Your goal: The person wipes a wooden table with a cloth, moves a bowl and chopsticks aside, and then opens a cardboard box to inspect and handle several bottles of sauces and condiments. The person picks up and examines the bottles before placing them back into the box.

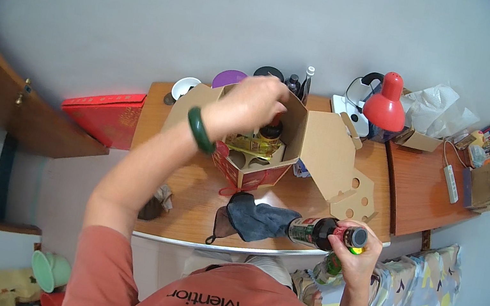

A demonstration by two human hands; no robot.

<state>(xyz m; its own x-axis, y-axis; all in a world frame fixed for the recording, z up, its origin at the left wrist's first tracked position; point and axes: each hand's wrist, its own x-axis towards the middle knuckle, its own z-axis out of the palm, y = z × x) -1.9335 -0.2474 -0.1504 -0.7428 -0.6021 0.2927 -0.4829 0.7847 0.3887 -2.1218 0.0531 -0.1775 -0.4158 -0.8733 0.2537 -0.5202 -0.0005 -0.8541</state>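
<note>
My right hand (361, 255) grips a dark glass bottle (317, 230) by its neck, near the table's front edge. Its cap is dark and its label bears writing. A green bottle (330, 267) shows just below that hand; whether it is held too is unclear. My left hand (256, 101), blurred and with a green bangle (200, 130) on the wrist, is over an open cardboard box (294, 132); its fingertips are partly hidden. Inside the box are a dark bottle (271, 130), a yellow packet (251, 145) and a cardboard insert with round holes (256, 160).
A grey-blue cloth (255, 220) lies before the box. Right of it is a holed cardboard sheet (357, 196). Behind stand a white bowl (185, 87), several bottles (306, 85) and a red desk lamp (386, 108). A red flat box (105, 115) leans at the table's left.
</note>
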